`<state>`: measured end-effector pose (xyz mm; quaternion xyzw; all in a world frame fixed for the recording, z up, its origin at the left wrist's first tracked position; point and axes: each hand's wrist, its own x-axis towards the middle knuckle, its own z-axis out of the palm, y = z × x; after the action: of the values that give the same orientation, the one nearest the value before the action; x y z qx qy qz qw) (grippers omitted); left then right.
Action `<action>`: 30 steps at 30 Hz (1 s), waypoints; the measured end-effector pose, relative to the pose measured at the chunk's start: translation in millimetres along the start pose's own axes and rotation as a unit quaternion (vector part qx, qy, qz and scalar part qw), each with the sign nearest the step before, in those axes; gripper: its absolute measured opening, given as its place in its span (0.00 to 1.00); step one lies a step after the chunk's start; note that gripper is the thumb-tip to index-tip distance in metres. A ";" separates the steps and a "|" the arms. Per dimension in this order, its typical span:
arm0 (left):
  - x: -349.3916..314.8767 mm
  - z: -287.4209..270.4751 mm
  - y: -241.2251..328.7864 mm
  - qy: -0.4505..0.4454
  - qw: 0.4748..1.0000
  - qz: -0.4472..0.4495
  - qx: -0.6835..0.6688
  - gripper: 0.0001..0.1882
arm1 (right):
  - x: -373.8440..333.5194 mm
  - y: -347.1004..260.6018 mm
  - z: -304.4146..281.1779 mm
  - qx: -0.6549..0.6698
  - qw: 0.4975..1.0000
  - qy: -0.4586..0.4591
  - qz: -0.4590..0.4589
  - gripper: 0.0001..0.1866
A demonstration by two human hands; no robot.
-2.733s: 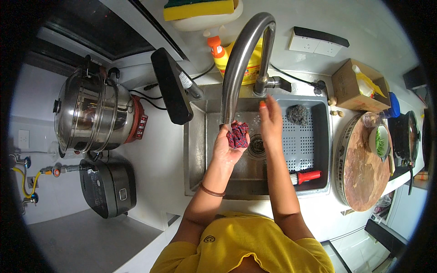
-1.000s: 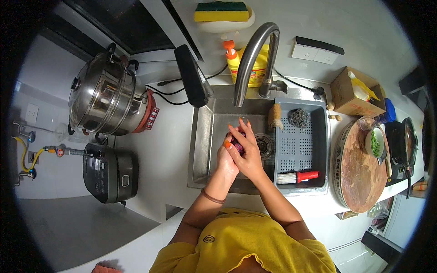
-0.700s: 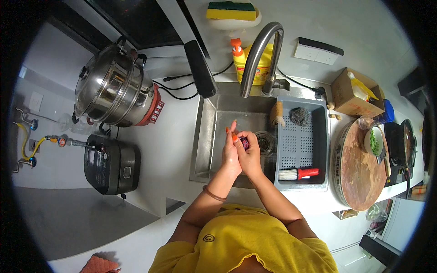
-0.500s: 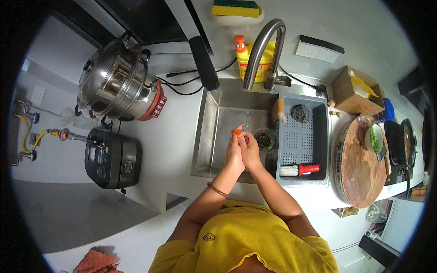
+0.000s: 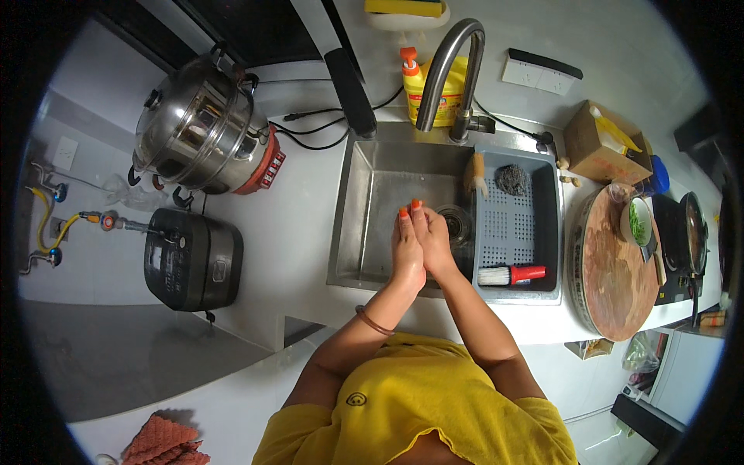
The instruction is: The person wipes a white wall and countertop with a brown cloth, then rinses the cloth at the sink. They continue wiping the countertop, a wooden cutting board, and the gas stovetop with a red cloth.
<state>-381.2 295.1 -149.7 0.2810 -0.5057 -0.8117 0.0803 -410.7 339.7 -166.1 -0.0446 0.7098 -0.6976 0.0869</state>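
My left hand (image 5: 404, 246) and my right hand (image 5: 434, 236) are pressed together palm to palm over the sink (image 5: 364, 256). Fingers on both are stretched out and point toward the faucet, with orange nails showing at the tips. Nothing shows between the palms, though their inner sides are hidden. Right of my fingers lies the round drain (image 5: 452, 225), partly covered by my right hand. Above the far edge of the basin arches the metal faucet (image 5: 440, 77); no stream of water is visible from its spout.
A grey drain basket (image 5: 511, 232) holds a wooden-handled brush (image 5: 476, 172), steel wool (image 5: 511, 180) and a red-handled brush (image 5: 527, 273). Behind the faucet stands a yellow pump bottle (image 5: 449, 111). A round chopping board (image 5: 616, 271) sits right; a steamer (image 5: 201, 124) and a rice cooker (image 5: 194, 260) sit left.
My hands have slid against each other, the left fingers now straighter along the right palm. The whole view has shifted slightly, so the counter appears higher.
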 end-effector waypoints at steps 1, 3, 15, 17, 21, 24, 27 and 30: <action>-0.8 0.2 2.0 -0.006 1.000 0.012 0.002 0.23 | 1.1 -5.2 -1.5 -0.001 1.000 -0.004 -0.007 0.22; -1.8 -1.7 3.3 -0.017 0.999 0.034 0.007 0.23 | 1.6 1.0 -0.8 -0.004 1.000 0.001 -0.024 0.22; 22.0 -86.5 -36.1 -0.053 0.937 -0.301 -0.171 0.21 | -13.8 62.4 -16.1 0.323 0.890 -0.143 0.290 0.24; 10.3 -82.8 -8.0 -0.096 0.939 -0.288 -0.162 0.23 | -10.2 16.4 -21.6 0.334 0.908 -0.164 0.196 0.27; -7.3 -80.8 31.3 -0.211 0.943 -0.228 -0.116 0.20 | -6.5 -15.0 -23.0 0.268 0.941 -0.184 0.098 0.29; -0.8 -87.2 24.4 -0.141 0.984 -0.106 -0.014 0.21 | -6.6 8.2 -19.6 0.209 0.958 -0.157 0.117 0.27; 11.0 -108.9 17.7 -0.140 0.988 -0.065 -0.020 0.22 | -28.2 14.1 -10.5 0.231 0.935 -0.130 0.234 0.28; 8.0 -112.2 24.7 -0.144 0.986 -0.061 -0.065 0.25 | -33.2 27.4 -6.8 0.311 0.912 -0.089 0.254 0.25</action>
<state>-331.3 193.0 -168.4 0.1858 -0.4403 -0.8781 -0.0244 -377.8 353.1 -191.4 0.1042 0.4334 -0.8308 0.3333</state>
